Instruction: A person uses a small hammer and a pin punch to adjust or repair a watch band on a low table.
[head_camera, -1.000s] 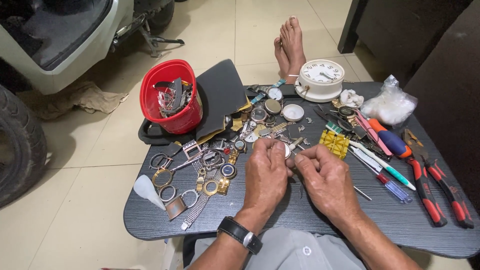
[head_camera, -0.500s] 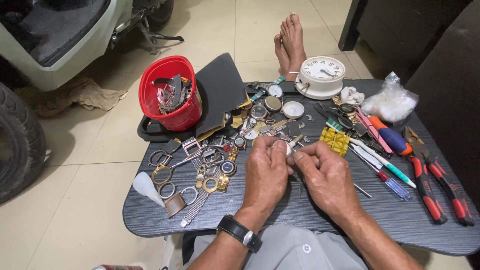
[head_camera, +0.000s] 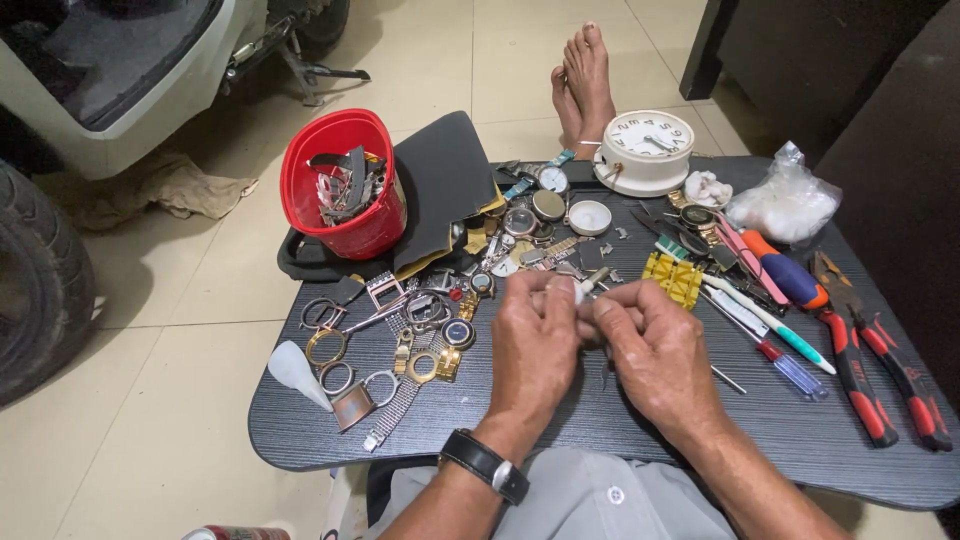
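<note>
Both hands meet mid-frame over the dark table (head_camera: 560, 440). Left hand (head_camera: 535, 345) and right hand (head_camera: 655, 350) have fingers pinched shut on a small pale part (head_camera: 583, 290). Looks light, tiny, easily dropped; grip by the edges. Watch parts (head_camera: 420, 340) lie just left.

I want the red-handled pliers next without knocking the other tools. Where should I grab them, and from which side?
Probably take the red-handled pliers by the red grips near the table's front right edge, coming from the front. The handles point toward the person and lie bare, while the jaws end among the orange-and-blue screwdriver and other tools.
</note>
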